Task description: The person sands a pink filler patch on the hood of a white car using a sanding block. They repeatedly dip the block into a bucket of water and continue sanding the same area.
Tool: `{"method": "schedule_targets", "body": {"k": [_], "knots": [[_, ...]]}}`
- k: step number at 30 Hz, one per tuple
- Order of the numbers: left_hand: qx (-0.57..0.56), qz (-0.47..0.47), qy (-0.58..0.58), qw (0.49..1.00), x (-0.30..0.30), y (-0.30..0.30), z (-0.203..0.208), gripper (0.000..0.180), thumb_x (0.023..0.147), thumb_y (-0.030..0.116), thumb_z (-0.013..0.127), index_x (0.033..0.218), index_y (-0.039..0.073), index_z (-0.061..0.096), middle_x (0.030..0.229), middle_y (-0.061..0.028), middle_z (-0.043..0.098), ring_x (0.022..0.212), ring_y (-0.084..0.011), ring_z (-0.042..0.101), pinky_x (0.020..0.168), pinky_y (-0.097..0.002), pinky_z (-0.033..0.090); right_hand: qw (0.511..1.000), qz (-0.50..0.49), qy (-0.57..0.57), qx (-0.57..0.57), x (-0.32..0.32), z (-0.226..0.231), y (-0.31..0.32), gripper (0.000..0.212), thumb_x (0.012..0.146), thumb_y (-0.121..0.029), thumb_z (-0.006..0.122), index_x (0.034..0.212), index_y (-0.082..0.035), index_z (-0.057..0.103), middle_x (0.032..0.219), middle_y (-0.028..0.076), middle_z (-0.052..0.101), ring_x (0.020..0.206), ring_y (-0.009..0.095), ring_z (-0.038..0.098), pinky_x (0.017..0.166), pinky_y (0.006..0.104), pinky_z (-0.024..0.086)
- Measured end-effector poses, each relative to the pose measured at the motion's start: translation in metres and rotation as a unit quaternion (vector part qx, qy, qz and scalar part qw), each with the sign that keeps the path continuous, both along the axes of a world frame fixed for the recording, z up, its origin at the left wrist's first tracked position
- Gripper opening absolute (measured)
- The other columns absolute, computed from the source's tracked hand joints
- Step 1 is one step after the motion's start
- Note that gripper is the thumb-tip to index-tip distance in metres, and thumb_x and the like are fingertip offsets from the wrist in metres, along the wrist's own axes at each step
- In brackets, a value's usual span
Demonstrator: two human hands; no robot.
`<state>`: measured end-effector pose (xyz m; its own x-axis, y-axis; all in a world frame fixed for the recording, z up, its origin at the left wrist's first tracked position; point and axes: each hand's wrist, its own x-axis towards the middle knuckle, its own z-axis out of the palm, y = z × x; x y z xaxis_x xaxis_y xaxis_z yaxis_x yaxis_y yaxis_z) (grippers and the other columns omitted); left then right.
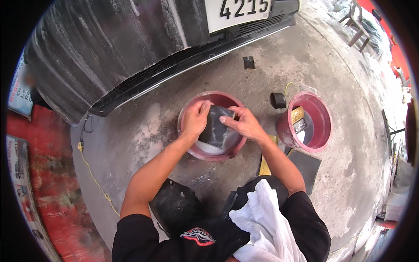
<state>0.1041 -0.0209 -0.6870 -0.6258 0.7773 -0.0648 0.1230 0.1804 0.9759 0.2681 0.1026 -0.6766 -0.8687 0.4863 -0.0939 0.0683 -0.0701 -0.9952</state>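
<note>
A dark, wet-looking sheet of sandpaper point(216, 126) is held over a round reddish-pink tub point(209, 155) with whitish, cloudy water at its bottom. My left hand point(197, 118) grips the sheet along its left edge, fingers pressed together. On the opposite side my right hand point(245, 123) pinches it, the thumb lying on its face and the fingers behind its upper right edge. The sheet's lower end hangs just above or at the water; I cannot tell which.
To the right stands a pink bucket point(325, 111) containing a yellow piece and a dark block in water. Near it lie a curled black piece point(278, 100) and a flat dark sheet point(309, 168). Ahead is a car's dull, streaked front point(131, 43). A yellow cord point(94, 174) runs at left.
</note>
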Motion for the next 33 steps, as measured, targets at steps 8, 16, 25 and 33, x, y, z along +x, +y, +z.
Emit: {"method": "schedule_targets", "body": {"k": [8,16,25,33], "knots": [[-0.36,-0.206,0.279,0.866,-0.079,0.048,-0.182,0.075,0.101,0.063,0.055,0.149,0.006,0.058,0.148,-0.0256,0.06,0.143,-0.04,0.052,0.119,-0.0487,0.04,0.91,-0.391,0.061,0.119,0.033,-0.008,0.054,0.019,0.096,-0.018,0.075,0.096,0.0,0.074,0.077,-0.002,0.069,0.068,0.005,0.055,0.059,0.0259,0.044],[-0.43,-0.237,0.281,0.824,0.011,0.026,-0.349,0.056,0.102,0.044,0.058,0.143,0.006,0.062,0.144,-0.0229,0.061,0.136,-0.0407,0.055,0.117,-0.0513,0.042,0.952,-0.276,-0.016,0.135,0.036,-0.014,0.038,0.027,0.093,-0.026,0.076,0.099,0.0,0.073,0.07,0.0,0.063,0.068,0.008,0.052,0.063,0.0315,0.047],[-0.206,-0.145,-0.029,0.967,-0.024,0.047,-0.254,0.041,0.104,0.029,0.056,0.133,0.004,0.068,0.126,-0.0161,0.072,0.118,-0.031,0.069,0.11,-0.0472,0.05,0.937,-0.315,-0.001,0.154,0.048,-0.019,0.05,0.028,0.095,-0.028,0.076,0.094,0.0,0.071,0.063,0.0,0.055,0.06,0.008,0.046,0.056,0.0321,0.04],[-0.264,-0.187,-0.149,0.934,-0.01,0.072,-0.225,0.04,0.102,0.017,0.058,0.138,0.0,0.06,0.131,-0.0226,0.067,0.125,-0.0335,0.063,0.108,-0.0474,0.05,0.941,-0.314,-0.012,0.129,0.053,-0.006,0.046,0.029,0.096,-0.028,0.076,0.096,0.0,0.073,0.067,0.0,0.058,0.062,0.007,0.046,0.057,0.0303,0.04]]}}
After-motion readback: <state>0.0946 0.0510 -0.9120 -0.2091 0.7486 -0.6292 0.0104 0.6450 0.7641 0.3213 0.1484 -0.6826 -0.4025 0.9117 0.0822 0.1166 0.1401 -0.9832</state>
